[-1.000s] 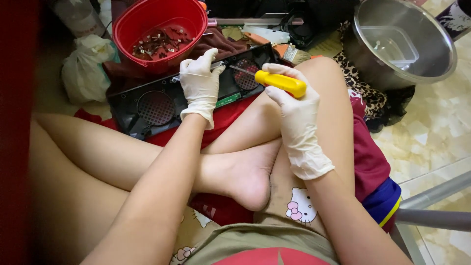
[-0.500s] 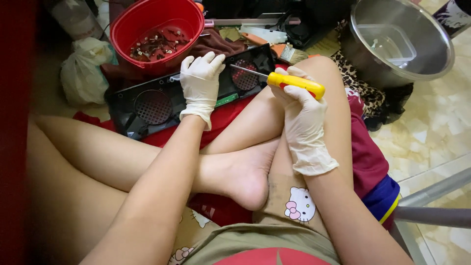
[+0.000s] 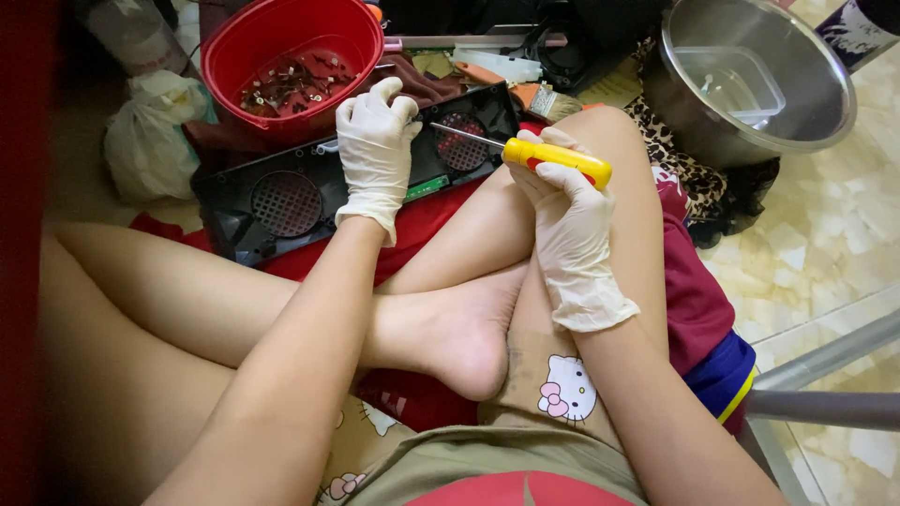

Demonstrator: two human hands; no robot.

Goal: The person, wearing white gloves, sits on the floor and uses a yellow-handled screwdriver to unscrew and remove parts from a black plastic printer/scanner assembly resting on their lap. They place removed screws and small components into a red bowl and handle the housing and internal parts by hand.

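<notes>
Sitting cross-legged on the floor, the person works over their own knees, so both forearms reach forward across the folded legs. The right hand (image 3: pixel 572 220), in a pale glove, is wrapped closed around the yellow handle of a screwdriver (image 3: pixel 555 159), and the wrist seems braced on the raised knee, which would steady the tool. The shaft runs leftward from that hand, its tip over the round grille at the right end of a long black panel (image 3: pixel 281 201); whether the tip is seated in a screw cannot be told.

The left hand (image 3: pixel 375 145), also gloved, lies palm down on the middle of the panel with fingers loosely together and curled over its far edge, apparently pinning it against the tool's push. The panel sits tilted, just beyond the shins on a red cloth (image 3: pixel 431 211), its left end jutting free.

Touching or nearly touching the panel's far edge, beyond the left hand, is a red basin (image 3: pixel 225 47) with small metal bits in its bottom, an easy reach. Right of the right hand and well apart stands a steel bowl (image 3: pixel 825 66). Room is tight ahead, with clutter crowding the panel; the tiled floor to the right is open.
</notes>
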